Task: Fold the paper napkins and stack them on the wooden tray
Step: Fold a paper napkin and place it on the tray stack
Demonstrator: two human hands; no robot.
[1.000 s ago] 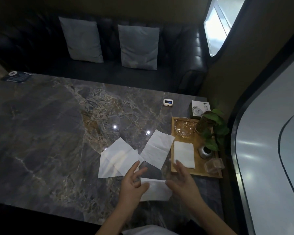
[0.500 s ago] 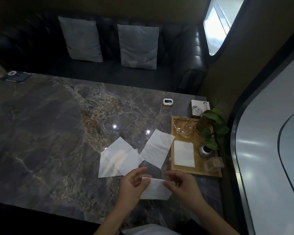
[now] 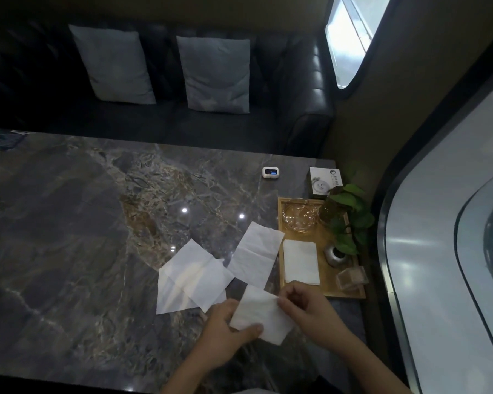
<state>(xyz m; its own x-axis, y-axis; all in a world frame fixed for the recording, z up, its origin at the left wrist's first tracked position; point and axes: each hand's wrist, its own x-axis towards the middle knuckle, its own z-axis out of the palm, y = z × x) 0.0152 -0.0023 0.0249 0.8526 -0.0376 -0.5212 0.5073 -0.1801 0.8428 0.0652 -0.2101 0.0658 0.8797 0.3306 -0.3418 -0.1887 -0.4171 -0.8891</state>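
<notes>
I hold a white folded napkin (image 3: 261, 315) just above the marble table near its front edge. My left hand (image 3: 225, 334) pinches its lower left side and my right hand (image 3: 305, 307) pinches its upper right corner. A folded napkin (image 3: 301, 261) lies on the wooden tray (image 3: 323, 291) at the right, just beyond my right hand. An unfolded napkin (image 3: 255, 257) lies left of the tray. Two more overlapping napkins (image 3: 188, 278) lie further left.
The tray also carries a glass bowl (image 3: 298, 214), a potted plant (image 3: 346, 220), a small metal pot (image 3: 336, 254) and a clear box (image 3: 350, 278). A white gadget (image 3: 269, 172) and a printed box (image 3: 325, 182) stand beyond. A dark sofa with two cushions lies behind the table.
Both hands closed on the napkin that lay flat before me and lifted it, folding it smaller. My right hand has drawn in toward the napkin's top corner.
</notes>
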